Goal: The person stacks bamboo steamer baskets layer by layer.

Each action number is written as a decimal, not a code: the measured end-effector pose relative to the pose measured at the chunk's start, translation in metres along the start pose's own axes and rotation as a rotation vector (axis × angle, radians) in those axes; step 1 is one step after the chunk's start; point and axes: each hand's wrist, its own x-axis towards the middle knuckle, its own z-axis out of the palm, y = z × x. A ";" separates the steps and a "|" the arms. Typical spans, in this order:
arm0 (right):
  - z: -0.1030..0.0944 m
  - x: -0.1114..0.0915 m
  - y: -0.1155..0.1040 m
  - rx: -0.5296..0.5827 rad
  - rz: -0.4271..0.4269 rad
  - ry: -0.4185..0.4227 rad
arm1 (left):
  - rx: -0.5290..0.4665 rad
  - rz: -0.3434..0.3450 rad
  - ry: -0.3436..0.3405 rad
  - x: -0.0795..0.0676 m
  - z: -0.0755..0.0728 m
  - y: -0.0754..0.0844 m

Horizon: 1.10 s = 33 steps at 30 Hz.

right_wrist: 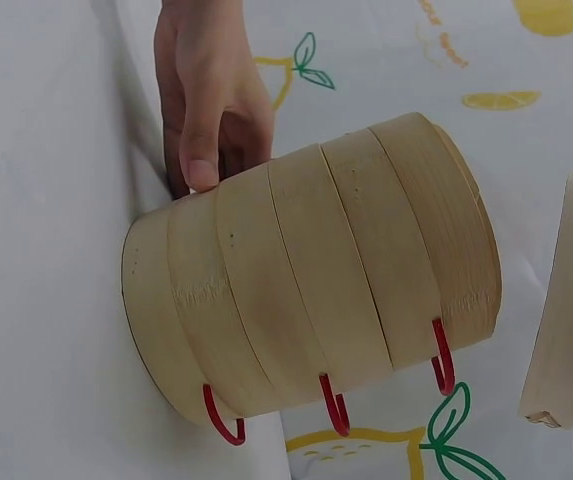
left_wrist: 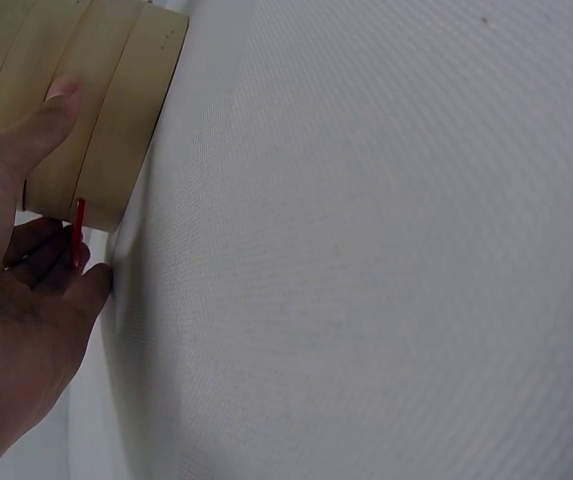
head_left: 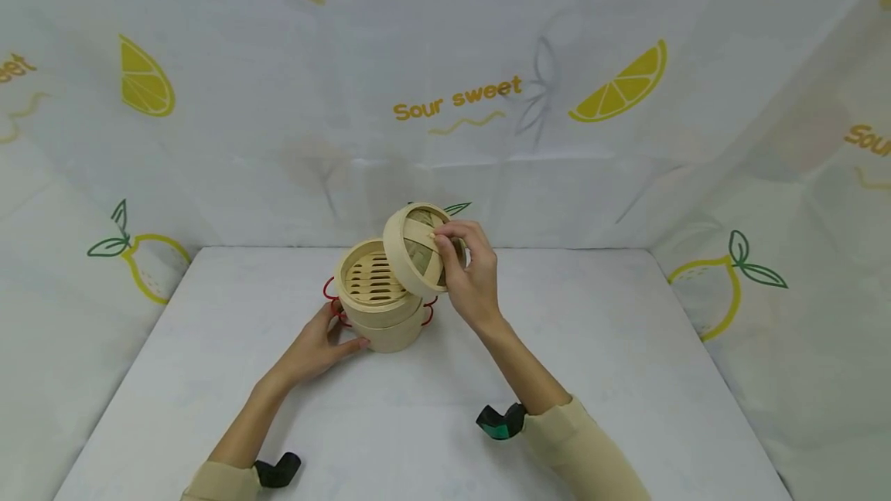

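A round bamboo steamer of stacked tiers stands on the table. Its slatted top tier shows from above. Red cord loops stick out from its sides. My left hand holds the steamer low on its left side, the thumb against the wall and the fingers around by a red loop, partly hidden. Above and to the right of the top tier, my right hand pinches the woven lid by its strap. The lid is tilted and, in the right wrist view, apart from the stack.
The white table has its back edge just behind the steamer. A pale cloth with lemon prints hangs behind and on both sides. Dark wrist-worn devices sit by the sleeves.
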 end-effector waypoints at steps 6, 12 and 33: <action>0.009 0.003 0.000 0.014 -0.012 0.007 | 0.006 -0.002 0.003 0.000 -0.001 0.000; 0.015 0.005 -0.001 0.023 -0.034 -0.011 | 0.002 -0.005 0.002 -0.001 -0.001 0.000; 0.034 0.005 -0.008 -0.036 -0.098 -0.072 | -0.019 -0.014 -0.006 -0.001 0.000 0.000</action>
